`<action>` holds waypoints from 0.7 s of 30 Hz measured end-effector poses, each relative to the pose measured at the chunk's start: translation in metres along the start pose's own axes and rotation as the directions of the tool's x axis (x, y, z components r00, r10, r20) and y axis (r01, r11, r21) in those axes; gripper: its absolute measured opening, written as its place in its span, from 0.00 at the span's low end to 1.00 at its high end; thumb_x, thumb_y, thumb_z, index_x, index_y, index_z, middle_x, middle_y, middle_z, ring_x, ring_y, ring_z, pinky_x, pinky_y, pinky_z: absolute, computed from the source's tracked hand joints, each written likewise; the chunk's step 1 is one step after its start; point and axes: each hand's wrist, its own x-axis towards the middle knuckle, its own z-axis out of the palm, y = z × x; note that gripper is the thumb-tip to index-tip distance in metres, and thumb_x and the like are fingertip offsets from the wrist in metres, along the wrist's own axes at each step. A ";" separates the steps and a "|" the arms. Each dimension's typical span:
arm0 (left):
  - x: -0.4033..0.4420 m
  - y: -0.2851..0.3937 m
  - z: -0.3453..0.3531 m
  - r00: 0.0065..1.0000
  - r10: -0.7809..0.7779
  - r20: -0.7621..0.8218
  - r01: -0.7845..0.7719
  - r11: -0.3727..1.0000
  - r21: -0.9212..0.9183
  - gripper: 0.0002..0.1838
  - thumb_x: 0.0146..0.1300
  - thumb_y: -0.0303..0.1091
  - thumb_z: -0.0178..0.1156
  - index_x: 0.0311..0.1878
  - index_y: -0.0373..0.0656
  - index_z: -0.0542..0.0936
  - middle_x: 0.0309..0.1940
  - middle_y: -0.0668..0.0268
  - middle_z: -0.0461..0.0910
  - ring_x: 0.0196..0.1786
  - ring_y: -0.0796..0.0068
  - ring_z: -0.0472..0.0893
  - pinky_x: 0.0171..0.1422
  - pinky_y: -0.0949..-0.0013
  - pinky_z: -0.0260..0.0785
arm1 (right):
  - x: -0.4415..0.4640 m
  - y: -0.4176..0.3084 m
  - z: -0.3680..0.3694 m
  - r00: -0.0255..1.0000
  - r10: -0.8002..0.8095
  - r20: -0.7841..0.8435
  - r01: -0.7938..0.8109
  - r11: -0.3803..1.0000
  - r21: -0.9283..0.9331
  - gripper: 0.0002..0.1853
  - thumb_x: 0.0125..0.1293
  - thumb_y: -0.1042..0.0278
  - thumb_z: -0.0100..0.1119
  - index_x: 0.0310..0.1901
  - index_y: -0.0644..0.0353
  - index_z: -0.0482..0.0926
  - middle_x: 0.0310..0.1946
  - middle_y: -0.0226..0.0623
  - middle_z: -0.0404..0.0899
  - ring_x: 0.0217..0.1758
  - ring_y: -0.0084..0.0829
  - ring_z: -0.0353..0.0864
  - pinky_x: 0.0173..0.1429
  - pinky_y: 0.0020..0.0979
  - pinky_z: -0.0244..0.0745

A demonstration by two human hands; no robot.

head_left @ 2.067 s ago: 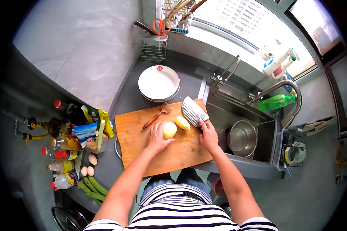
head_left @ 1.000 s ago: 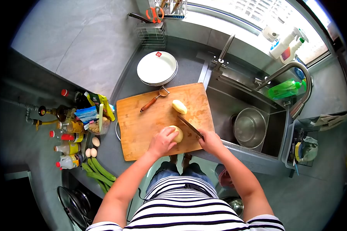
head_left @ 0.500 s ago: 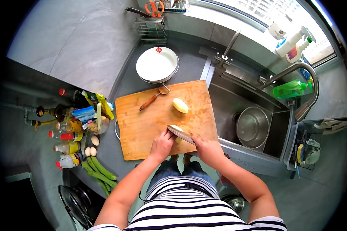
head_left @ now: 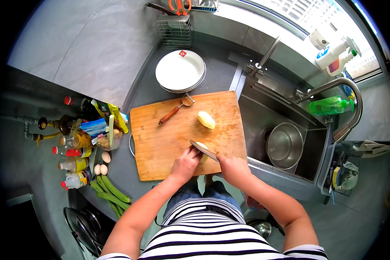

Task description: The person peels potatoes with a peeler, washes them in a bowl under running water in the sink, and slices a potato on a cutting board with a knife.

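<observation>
My right hand (head_left: 235,170) is closed round the handle of a kitchen knife (head_left: 205,151). The blade slants across a peeled potato (head_left: 200,144) near the front of the wooden cutting board (head_left: 160,151). Bent fingers of my left hand (head_left: 186,165) hold that potato beside the blade; knife and fingers hide much of it. Farther back on the board lies a whole peeled potato (head_left: 206,120). A peeler (head_left: 171,115) with a wooden handle rests at the board's back edge.
White plates (head_left: 180,71) are stacked behind the board. To the right, a metal pot (head_left: 285,145) sits in the sink (head_left: 255,112). Eggs (head_left: 101,169), green gourds (head_left: 112,193) and several bottles (head_left: 76,164) crowd the left side. A wire rack (head_left: 174,32) stands at the back.
The view has shifted slightly. The knife blade now looks narrower, seen more edge-on, over the potato. Both hands keep their grip in nearly the same place.
</observation>
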 end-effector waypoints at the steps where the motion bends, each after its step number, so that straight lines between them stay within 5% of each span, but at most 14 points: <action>1: 0.000 0.000 0.001 1.000 -0.001 0.007 0.001 1.000 0.004 0.14 0.56 0.28 0.56 0.46 0.43 0.81 0.50 0.69 0.77 0.55 0.65 0.76 0.45 0.66 0.79 | 0.005 0.000 0.003 1.000 0.004 0.001 -0.004 1.000 0.000 0.10 0.56 0.74 0.55 0.41 0.60 0.72 0.26 0.47 0.81 0.32 0.48 0.83 0.34 0.46 0.75; 11: 0.003 -0.001 -0.006 0.998 0.010 0.059 -0.009 1.000 -0.017 0.16 0.56 0.27 0.54 0.48 0.43 0.79 0.45 0.68 0.76 0.54 0.64 0.76 0.45 0.67 0.78 | 0.035 0.018 0.047 0.983 -0.021 -0.181 0.037 0.996 0.083 0.12 0.62 0.70 0.52 0.47 0.56 0.78 0.24 0.47 0.80 0.29 0.49 0.80 0.34 0.50 0.73; 14: 0.003 0.000 -0.007 0.999 0.024 -0.028 -0.025 0.998 -0.061 0.15 0.56 0.27 0.55 0.48 0.42 0.79 0.47 0.67 0.77 0.56 0.63 0.76 0.47 0.66 0.78 | 0.023 0.021 0.045 0.963 -0.037 -0.266 0.078 0.986 0.144 0.14 0.62 0.69 0.53 0.50 0.54 0.78 0.24 0.46 0.80 0.29 0.48 0.81 0.34 0.49 0.74; 21: 0.000 0.000 -0.004 1.000 -0.010 -0.028 0.007 0.996 -0.092 0.14 0.57 0.26 0.57 0.47 0.40 0.81 0.50 0.63 0.78 0.59 0.60 0.75 0.53 0.64 0.76 | -0.031 0.018 0.011 0.986 -0.048 -0.160 0.059 0.996 0.062 0.17 0.62 0.70 0.54 0.53 0.56 0.75 0.25 0.45 0.80 0.28 0.48 0.80 0.30 0.47 0.73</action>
